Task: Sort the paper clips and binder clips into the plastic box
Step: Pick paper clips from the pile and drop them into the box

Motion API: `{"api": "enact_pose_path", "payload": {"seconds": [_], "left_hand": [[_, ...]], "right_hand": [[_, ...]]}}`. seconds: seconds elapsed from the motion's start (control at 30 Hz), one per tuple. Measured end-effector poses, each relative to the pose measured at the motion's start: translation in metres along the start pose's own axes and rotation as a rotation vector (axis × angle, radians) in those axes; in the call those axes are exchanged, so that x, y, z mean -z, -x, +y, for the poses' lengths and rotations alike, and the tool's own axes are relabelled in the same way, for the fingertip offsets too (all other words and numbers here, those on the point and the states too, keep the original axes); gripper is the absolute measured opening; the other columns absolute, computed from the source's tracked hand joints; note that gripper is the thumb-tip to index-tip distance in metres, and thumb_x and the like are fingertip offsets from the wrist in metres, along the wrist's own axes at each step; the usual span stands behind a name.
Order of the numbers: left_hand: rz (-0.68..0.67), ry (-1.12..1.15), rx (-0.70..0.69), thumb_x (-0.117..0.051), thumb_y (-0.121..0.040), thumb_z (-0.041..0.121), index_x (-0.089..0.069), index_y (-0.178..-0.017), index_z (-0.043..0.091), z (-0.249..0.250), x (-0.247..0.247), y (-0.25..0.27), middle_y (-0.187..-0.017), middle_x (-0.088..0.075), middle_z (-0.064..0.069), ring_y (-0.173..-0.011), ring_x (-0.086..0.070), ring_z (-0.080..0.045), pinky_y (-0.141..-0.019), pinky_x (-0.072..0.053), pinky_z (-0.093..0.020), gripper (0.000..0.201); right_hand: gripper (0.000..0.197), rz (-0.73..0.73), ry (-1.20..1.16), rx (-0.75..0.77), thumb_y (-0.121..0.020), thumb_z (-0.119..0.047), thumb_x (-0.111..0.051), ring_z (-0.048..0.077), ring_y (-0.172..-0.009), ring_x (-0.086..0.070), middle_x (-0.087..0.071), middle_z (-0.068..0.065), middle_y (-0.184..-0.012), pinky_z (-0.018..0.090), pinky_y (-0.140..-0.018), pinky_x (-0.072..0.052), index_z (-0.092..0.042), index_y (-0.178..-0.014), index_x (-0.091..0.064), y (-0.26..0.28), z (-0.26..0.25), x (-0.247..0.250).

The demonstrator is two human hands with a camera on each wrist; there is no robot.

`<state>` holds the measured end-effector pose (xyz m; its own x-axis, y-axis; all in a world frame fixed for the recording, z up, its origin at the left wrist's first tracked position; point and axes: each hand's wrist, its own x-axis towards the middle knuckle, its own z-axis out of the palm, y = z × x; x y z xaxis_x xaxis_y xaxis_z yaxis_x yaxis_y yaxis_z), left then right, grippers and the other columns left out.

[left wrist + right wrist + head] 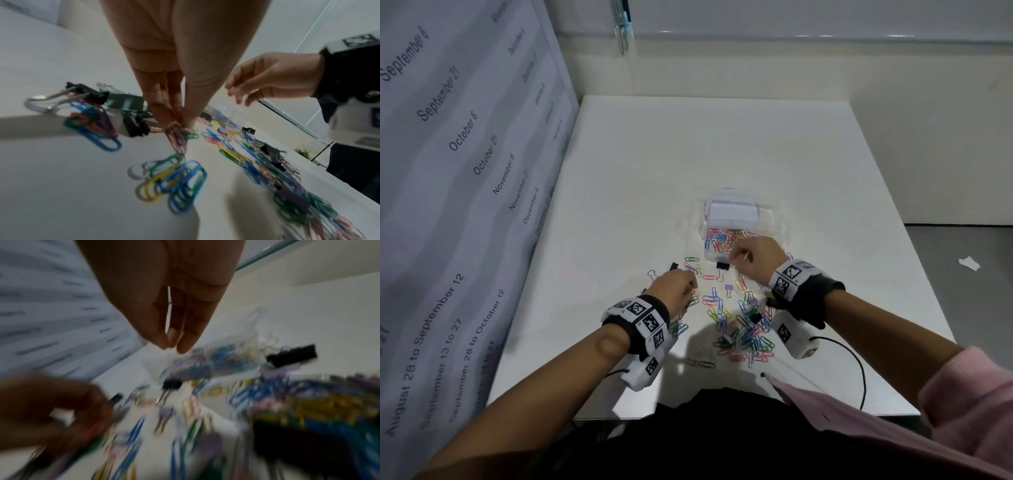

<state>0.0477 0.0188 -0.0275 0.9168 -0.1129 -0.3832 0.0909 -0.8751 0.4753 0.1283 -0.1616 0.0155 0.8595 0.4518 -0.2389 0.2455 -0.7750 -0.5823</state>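
Note:
A clear plastic box [774, 214] stands mid-table, and its near compartment holds coloured paper clips [722, 238]. My right hand [738, 258] hovers over the box's near edge with relaxed fingers [186, 344] that hold nothing, as the left wrist view also shows [236, 95]. My left hand [693, 291] is low over the table, left of the loose pile [748, 327]. Its fingertips [164, 120] pinch a small bunch of paper clips [177, 141]. A black binder clip [722, 266] lies just in front of the box. The right wrist view is blurred.
More black binder clips [135, 125] and paper clips [176, 180] lie around my left hand. A printed calendar sheet [465, 171] lines the left wall. A black cable [861, 370] loops near the table's front right edge. A paper scrap [969, 263] lies on the floor.

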Motion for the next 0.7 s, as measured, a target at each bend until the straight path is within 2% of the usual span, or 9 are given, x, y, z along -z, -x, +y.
{"api": "enact_pose_path", "payload": {"seconds": [0.07, 0.13, 0.2, 0.27, 0.37, 0.47, 0.53, 0.63, 0.7], "left_hand": [[0.034, -0.017, 0.004, -0.060, -0.087, 0.019, -0.055, -0.115, 0.011, -0.004, 0.005, -0.003, -0.113, -0.056, -0.010, -0.105, -0.056, -0.026, -0.093, -0.047, -0.036, 0.030], [0.056, -0.072, 0.005, -0.064, -0.083, 0.029, -0.052, -0.122, 0.014, -0.006, 0.010, -0.009, -0.118, -0.049, -0.010, -0.112, -0.048, -0.026, -0.096, -0.044, -0.038, 0.043], [0.054, -0.121, 0.004, -0.063, -0.082, 0.034, -0.046, -0.130, 0.016, -0.005, 0.013, -0.014, -0.126, -0.044, -0.009, -0.120, -0.041, -0.026, -0.099, -0.041, -0.039, 0.054], [0.033, -0.181, 0.001, -0.059, -0.085, 0.033, -0.039, -0.137, 0.018, -0.002, 0.015, -0.018, -0.137, -0.039, -0.007, -0.127, -0.036, -0.027, -0.103, -0.038, -0.042, 0.058], [-0.026, -0.266, -0.022, -0.049, -0.090, 0.024, -0.035, -0.139, 0.019, 0.001, 0.015, -0.019, -0.144, -0.034, -0.004, -0.132, -0.032, -0.026, -0.106, -0.032, -0.044, 0.051], [-0.042, -0.309, -0.100, -0.042, -0.092, 0.013, -0.044, -0.134, 0.021, 0.002, 0.010, -0.013, -0.140, -0.040, -0.001, -0.128, -0.036, -0.023, -0.105, -0.030, -0.042, 0.042], [-0.046, -0.326, -0.147, -0.042, -0.092, 0.012, -0.047, -0.131, 0.025, 0.003, 0.008, -0.009, -0.136, -0.045, 0.002, -0.127, -0.037, -0.022, -0.103, -0.028, -0.040, 0.042], [-0.029, -0.292, -0.168, -0.046, -0.089, 0.017, -0.046, -0.131, 0.029, 0.001, 0.005, 0.001, -0.131, -0.050, 0.004, -0.124, -0.037, -0.021, -0.100, -0.027, -0.037, 0.044], [-0.003, -0.244, -0.157, -0.055, -0.083, 0.025, -0.044, -0.131, 0.030, -0.002, 0.005, 0.008, -0.126, -0.049, 0.002, -0.121, -0.038, -0.021, -0.098, -0.028, -0.036, 0.049]], "right_hand": [[0.019, -0.179, 0.094, 0.057, -0.080, -0.006, -0.055, 0.006, -0.064, -0.049, -0.069, 0.007, -0.106, 0.018, -0.060, -0.042, -0.012, -0.093, -0.068, 0.005, -0.004, -0.014], [0.032, -0.354, 0.236, 0.109, -0.076, -0.015, -0.066, 0.012, -0.079, -0.048, -0.061, 0.008, -0.113, 0.022, -0.071, -0.038, -0.013, -0.108, -0.061, 0.008, -0.008, -0.030], [0.051, -0.432, 0.299, 0.101, -0.073, -0.022, -0.072, 0.021, -0.096, -0.050, -0.051, 0.008, -0.118, 0.028, -0.083, -0.039, -0.014, -0.119, -0.052, 0.014, -0.009, -0.046], [0.053, -0.395, 0.283, 0.113, -0.072, -0.020, -0.073, 0.027, -0.103, -0.052, -0.047, 0.011, -0.119, 0.032, -0.086, -0.041, -0.012, -0.119, -0.051, 0.021, -0.006, -0.058], [0.032, -0.373, 0.272, 0.186, -0.074, -0.010, -0.066, 0.031, -0.100, -0.055, -0.055, 0.017, -0.110, 0.032, -0.083, -0.041, -0.005, -0.106, -0.060, 0.028, -0.002, -0.063], [0.023, -0.357, 0.248, 0.163, -0.077, -0.005, -0.059, 0.030, -0.101, -0.056, -0.062, 0.016, -0.106, 0.031, -0.085, -0.041, -0.006, -0.099, -0.065, 0.027, 0.004, -0.056], [0.024, -0.363, 0.254, 0.143, -0.079, -0.009, -0.059, 0.027, -0.101, -0.055, -0.063, 0.013, -0.106, 0.029, -0.083, -0.040, -0.009, -0.103, -0.064, 0.024, 0.008, -0.048], [0.028, -0.359, 0.239, 0.093, -0.080, -0.016, -0.062, 0.019, -0.086, -0.048, -0.060, 0.009, -0.103, 0.028, -0.074, -0.037, -0.011, -0.108, -0.060, 0.018, 0.007, -0.039], [0.032, -0.307, 0.188, 0.071, -0.080, -0.016, -0.062, 0.016, -0.085, -0.045, -0.058, 0.010, -0.107, 0.025, -0.075, -0.035, -0.011, -0.111, -0.058, 0.015, 0.004, -0.036]]}}
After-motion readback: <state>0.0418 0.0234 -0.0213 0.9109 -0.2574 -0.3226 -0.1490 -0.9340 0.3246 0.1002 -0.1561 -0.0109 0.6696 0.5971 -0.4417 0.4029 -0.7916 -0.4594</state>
